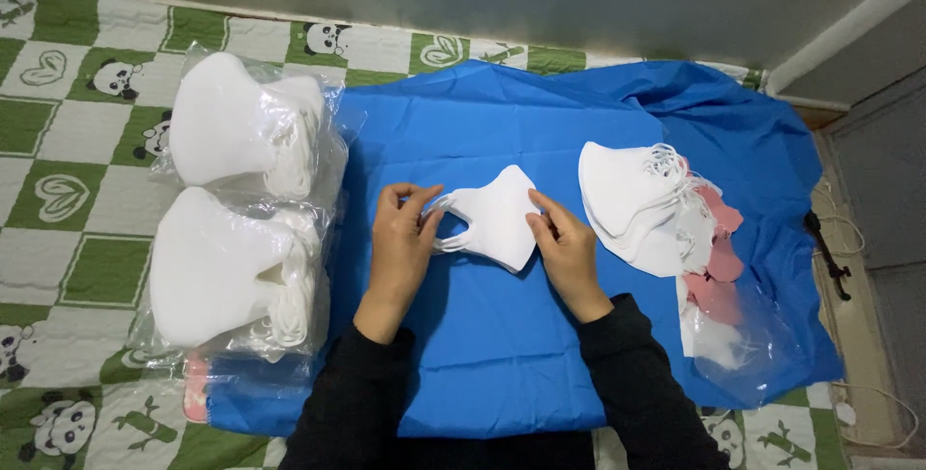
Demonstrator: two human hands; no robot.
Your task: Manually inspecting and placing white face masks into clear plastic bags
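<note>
The left hand pinches the ear loops at one end of a white folded mask, thumb and fingers closed on the thin straps. The right hand presses its fingertips on the mask's opposite edge, fingers partly curled, pinning it flat. Held so from both ends, the mask stays stretched and folded along its crease, lying on the blue cloth between the two hands.

Just right of the right hand a fanned stack of loose white masks lies over some pink masks and a clear plastic bag, near the cloth's right edge. To the left, two clear bags of white masks rest one above the other, straddling the cloth's left edge and the green-and-white panda sheet beneath. Bare blue cloth lies open above and below the hands.
</note>
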